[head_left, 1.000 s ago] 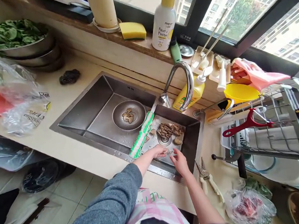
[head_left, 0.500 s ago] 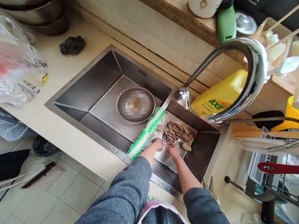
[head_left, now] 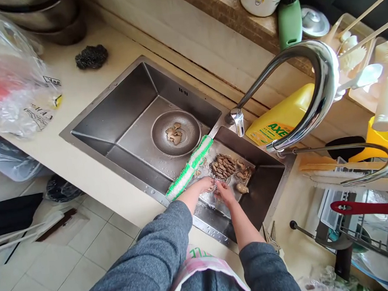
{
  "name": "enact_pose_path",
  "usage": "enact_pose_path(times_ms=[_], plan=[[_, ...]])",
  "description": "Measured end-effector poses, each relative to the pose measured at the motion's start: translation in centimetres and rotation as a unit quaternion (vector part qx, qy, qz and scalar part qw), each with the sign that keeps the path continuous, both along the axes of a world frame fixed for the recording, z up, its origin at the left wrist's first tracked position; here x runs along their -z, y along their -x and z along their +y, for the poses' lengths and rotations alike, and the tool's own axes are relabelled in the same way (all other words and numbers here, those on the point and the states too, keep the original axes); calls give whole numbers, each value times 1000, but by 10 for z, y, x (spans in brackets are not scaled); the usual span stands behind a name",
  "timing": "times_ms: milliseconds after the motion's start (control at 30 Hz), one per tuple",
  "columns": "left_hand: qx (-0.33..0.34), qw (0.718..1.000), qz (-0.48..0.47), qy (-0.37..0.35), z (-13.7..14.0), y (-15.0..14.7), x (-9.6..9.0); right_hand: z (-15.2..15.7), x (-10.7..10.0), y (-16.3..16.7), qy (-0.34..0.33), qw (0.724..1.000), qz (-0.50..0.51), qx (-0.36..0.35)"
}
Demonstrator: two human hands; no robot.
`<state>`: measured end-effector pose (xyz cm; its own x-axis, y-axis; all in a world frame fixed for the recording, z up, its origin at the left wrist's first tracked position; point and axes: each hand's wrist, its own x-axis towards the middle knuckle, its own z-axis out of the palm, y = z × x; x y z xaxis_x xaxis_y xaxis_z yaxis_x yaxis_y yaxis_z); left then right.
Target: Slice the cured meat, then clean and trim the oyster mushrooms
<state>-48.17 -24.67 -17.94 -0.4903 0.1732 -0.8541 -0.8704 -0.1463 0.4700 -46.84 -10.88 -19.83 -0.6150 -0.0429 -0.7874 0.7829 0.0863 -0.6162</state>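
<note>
My left hand (head_left: 206, 184) and my right hand (head_left: 224, 191) meet low over the right basin (head_left: 269, 186) of the steel sink. Both have curled fingers with the tips close together; what is between them is too small to make out. Just beyond the fingers lies a pile of brown mushrooms (head_left: 223, 166), in shallow water. A larger pale mushroom piece (head_left: 241, 188) rests to the right of my right hand. In the left basin (head_left: 135, 123) a round metal strainer (head_left: 159, 137) holds several pale mushroom pieces (head_left: 174, 134).
A green-and-white fuzzy cloth strip (head_left: 191, 168) covers the divider. The chrome faucet (head_left: 329, 70) arches over the right side, by a yellow detergent jug (head_left: 282, 116). A black scrubber (head_left: 91, 57) and plastic bag (head_left: 18, 96) lie on the left counter. A dish rack (head_left: 372, 239) stands right.
My hands have drawn closer together, the fingertips now almost meeting. The pale pieces in the strainer, blurred out before, now show clearly. The view has shifted slightly.
</note>
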Motion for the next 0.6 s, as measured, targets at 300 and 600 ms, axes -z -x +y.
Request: enact_pose_path(times_ms=[300, 600], plan=[[-14, 997, 18, -78, -12, -1, -14, 5, -24, 6, 85, 996, -6, 26], [-40, 998, 29, 26, 10, -11, -10, -3, -13, -2, 113, 992, -20, 49]])
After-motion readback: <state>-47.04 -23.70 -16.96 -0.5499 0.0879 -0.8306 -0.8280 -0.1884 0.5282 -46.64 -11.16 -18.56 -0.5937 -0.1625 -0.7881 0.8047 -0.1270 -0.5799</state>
